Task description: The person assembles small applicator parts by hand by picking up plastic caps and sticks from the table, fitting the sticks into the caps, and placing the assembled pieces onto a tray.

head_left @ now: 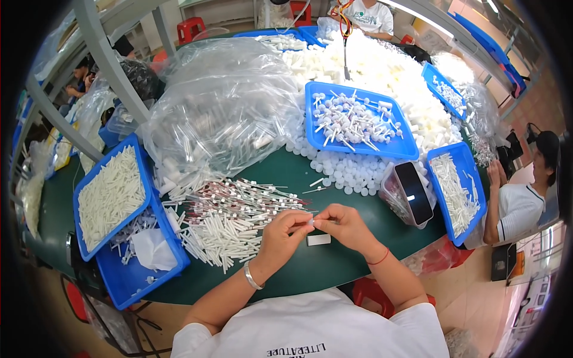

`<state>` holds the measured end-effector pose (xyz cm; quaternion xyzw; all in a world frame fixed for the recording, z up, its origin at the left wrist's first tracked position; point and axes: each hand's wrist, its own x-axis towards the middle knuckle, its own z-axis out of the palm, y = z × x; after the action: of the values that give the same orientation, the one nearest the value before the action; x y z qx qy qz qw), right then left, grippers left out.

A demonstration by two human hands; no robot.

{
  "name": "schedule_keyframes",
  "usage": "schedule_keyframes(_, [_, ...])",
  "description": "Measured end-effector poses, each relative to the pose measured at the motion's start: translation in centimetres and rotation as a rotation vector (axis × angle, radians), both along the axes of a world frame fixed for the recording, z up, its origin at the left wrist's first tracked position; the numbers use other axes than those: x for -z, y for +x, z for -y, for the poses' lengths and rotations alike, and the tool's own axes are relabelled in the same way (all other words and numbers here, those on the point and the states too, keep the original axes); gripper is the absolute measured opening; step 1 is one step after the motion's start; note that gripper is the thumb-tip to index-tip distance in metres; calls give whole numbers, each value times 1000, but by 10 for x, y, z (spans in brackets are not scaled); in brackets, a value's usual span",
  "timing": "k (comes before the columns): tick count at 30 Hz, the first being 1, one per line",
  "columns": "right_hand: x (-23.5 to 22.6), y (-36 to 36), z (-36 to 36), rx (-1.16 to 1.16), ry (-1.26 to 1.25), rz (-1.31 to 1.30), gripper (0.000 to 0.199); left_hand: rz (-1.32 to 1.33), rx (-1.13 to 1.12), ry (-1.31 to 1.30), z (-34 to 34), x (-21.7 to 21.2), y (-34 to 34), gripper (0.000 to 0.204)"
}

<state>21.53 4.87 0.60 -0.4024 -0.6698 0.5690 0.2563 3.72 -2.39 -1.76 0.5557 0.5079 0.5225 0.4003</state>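
"What's closest to us?"

"The worker's white shirt (310,322), then two bare forearms over the green table (298,268). A silver bangle (252,276) circles one wrist, a red cord (378,257) the other."

"And the hands?"

"Fingertips meeting. The left hand (283,231) and right hand (345,227) both pinch a small white piece (311,222), held between them just above the table. Its shape is mostly hidden by the fingers."

"Anything underneath?"

"A white block (319,240) lies just beside, below the right hand. Left of the left hand there's a heap of white sticks (221,238), with wires with white ends (239,200) piled just behind."

"And over to the right?"

"A dark phone (413,194) leaning on a clear tub (392,197); beyond it, a blue tray (458,240) of white strips."

"Farther back?"

"Pale round caps (343,173), a big clear bag (221,101), and across the table, someone in a white T-shirt (376,19)."
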Motion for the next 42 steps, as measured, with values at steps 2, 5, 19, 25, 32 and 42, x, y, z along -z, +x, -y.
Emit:
schedule_keyframes(2, [-11, -1, -10, 64, 211, 44, 16, 142, -87, -25, -1, -3, 7, 45])
schedule_keyframes(5, [-54, 7, -54, 244, 432, 116, 18, -183, -130, 119, -1, -7, -3, 52])
schedule_keyframes(19, [38, -18, -65, -143, 1242, 672, 13, -459, -276, 186, -55, -35, -37, 14])
schedule_keyframes(25, [39, -9, -60, -21, 1268, 441, 8, -765, -135, 249, -106, -3, -19, 11])
schedule_keyframes(32, [33, 24, -48, 102, 1096, 408, 14, -989, -42, 119, -125, 15, 20, 14])
schedule_keyframes(42, [15, 37, -47, 192, 896, 226, 13, -901, 11, 195, -121, 27, 20, 6])
